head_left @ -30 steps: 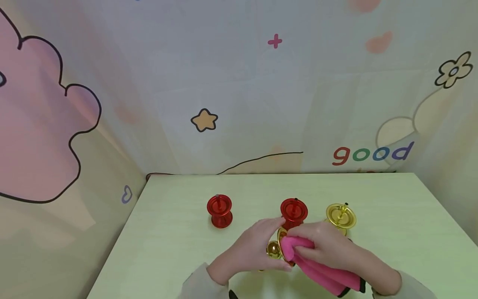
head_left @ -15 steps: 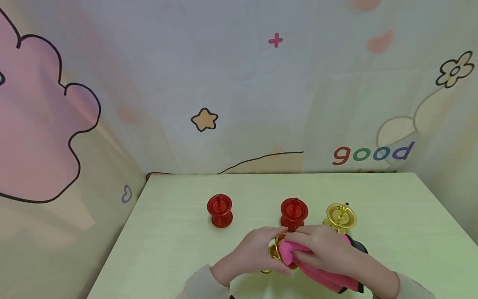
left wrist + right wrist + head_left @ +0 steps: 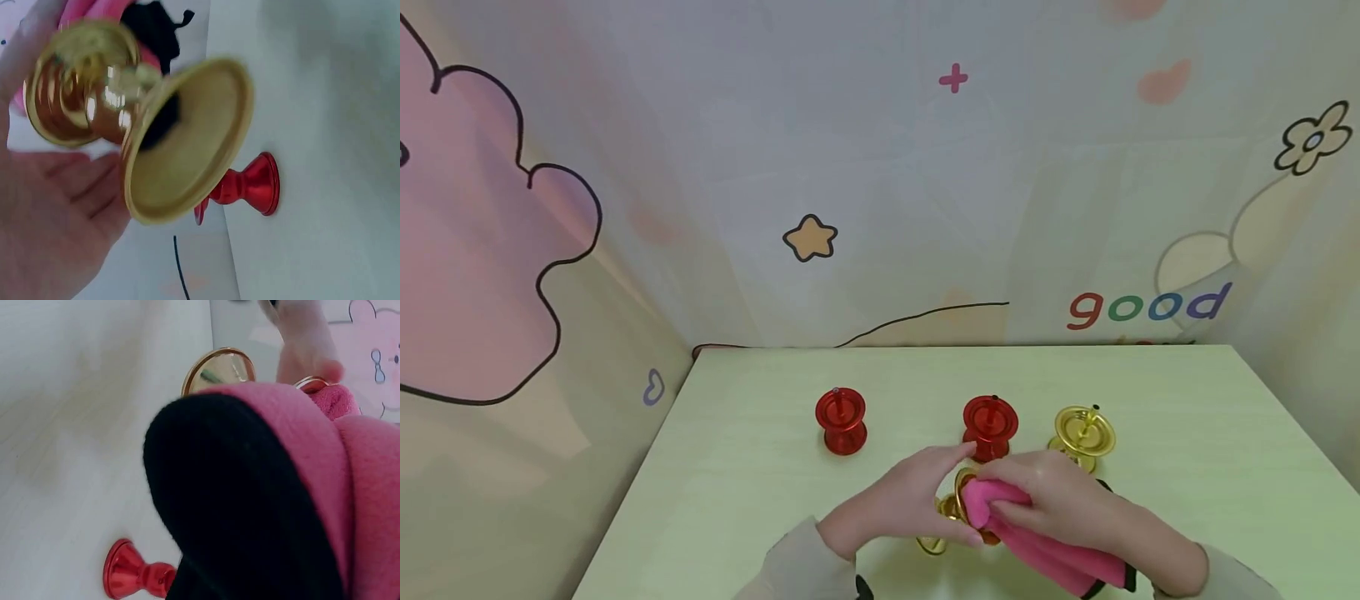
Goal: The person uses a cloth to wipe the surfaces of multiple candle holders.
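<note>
Left hand (image 3: 910, 497) curls fingers wide round tilted gold candlestick (image 3: 134, 119), just near of middle red candlestick (image 3: 990, 425); right hand (image 3: 1056, 497) pinches pink cloth (image 3: 1045, 546). Hard rubbing could twist shiny rim loose.

Glossy gold metal holder (image 3: 109, 103), fuzzy pink cloth (image 3: 312, 444), shiny red metal stands (image 3: 844, 437).

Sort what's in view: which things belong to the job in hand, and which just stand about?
In the job:
held gold stand, in the left hand
cloth, in the right hand

Seemingly just standing about:
left red stand
right red stand
other gold stand
</note>
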### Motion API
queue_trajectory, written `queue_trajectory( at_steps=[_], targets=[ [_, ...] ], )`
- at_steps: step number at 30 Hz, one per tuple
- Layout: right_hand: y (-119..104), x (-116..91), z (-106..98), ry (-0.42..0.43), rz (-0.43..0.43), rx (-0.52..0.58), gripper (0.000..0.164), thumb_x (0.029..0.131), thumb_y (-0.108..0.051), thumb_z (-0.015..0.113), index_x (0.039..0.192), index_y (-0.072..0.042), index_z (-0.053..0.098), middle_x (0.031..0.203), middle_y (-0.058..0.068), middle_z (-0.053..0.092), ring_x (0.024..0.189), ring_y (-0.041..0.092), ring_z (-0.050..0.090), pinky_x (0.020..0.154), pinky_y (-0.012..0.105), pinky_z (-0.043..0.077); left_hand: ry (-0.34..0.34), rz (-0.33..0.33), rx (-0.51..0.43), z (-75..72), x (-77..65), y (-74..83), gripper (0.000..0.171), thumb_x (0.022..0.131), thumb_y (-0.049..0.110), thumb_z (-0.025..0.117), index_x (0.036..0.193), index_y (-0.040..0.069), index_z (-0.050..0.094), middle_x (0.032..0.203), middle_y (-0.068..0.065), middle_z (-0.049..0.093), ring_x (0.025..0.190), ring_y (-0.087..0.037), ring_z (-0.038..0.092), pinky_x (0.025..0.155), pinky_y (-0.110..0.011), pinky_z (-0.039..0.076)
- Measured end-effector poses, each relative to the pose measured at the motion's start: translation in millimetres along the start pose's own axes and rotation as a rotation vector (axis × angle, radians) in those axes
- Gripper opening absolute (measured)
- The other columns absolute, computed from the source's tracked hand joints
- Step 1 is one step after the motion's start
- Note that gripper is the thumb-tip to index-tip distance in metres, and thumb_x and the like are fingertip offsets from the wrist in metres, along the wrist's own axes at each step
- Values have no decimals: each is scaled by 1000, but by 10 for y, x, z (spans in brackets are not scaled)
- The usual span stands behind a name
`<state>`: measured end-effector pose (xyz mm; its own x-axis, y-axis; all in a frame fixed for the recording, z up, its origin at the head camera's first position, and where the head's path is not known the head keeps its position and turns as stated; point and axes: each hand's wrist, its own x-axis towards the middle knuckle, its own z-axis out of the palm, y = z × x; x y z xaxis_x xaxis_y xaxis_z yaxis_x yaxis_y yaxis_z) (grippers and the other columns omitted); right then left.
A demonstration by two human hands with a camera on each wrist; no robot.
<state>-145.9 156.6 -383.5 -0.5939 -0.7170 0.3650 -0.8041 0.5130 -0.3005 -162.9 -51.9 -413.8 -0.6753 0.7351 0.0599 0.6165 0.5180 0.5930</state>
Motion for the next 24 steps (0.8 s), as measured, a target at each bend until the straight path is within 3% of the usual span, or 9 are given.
queue_trajectory(
  at_steps=[4,7,9,12,16,18,21,24],
  targets=[
    [-61,15,3,26,-136,-60,18,78,-22,65,96,-18,60,82,-10,63,70,-2,55,60,10,44,-266,-9,-148,-127,77,-34,80,71,41,70,137,22,30,133,14,41,120,-1,39,95,-21,38],
    [-94,13,-14,51,-179,-92,18,81,-27,62,97,-18,60,83,-8,64,70,0,57,61,11,46,-290,0,-183,-146,87,-18,73,70,38,72,133,24,37,126,16,47,113,2,43,90,-17,39],
    [-96,2,-29,65,-166,-105,20,83,-31,60,97,-17,61,82,-7,64,70,2,58,61,11,47,-217,16,-141,-123,77,16,71,68,40,73,129,24,42,119,17,52,105,5,47,86,-15,41],
    [-68,-6,-32,102,-126,-103,21,83,-30,60,98,-15,61,82,-7,63,71,2,58,61,11,47,-22,57,-21,-29,53,70,67,64,45,74,121,24,47,106,16,57,92,7,51,78,-9,41],
    [-14,-12,-12,174,-82,-68,20,81,-24,63,98,-13,60,81,-6,62,69,2,55,60,10,45,275,98,154,145,20,145,72,60,49,75,119,18,48,107,10,58,98,-2,53,82,-12,43],
    [2,-14,-2,197,-62,-56,20,80,-22,64,98,-13,60,81,-5,62,68,1,55,59,10,45,371,98,202,216,1,167,80,60,50,75,124,12,46,114,4,57,106,-8,52,87,-18,44],
    [-1,-13,-3,198,-53,-46,20,80,-22,65,98,-13,59,81,-5,62,69,1,55,59,10,45,399,85,190,257,-26,172,89,62,49,74,131,6,38,121,0,53,113,-13,48,90,-24,44],
    [-21,-12,-22,193,-80,-60,19,81,-23,64,97,-14,60,80,-6,62,68,2,56,60,11,46,313,71,98,192,-48,139,94,63,47,74,136,7,31,123,2,51,115,-13,46,93,-26,42]
  ],
)
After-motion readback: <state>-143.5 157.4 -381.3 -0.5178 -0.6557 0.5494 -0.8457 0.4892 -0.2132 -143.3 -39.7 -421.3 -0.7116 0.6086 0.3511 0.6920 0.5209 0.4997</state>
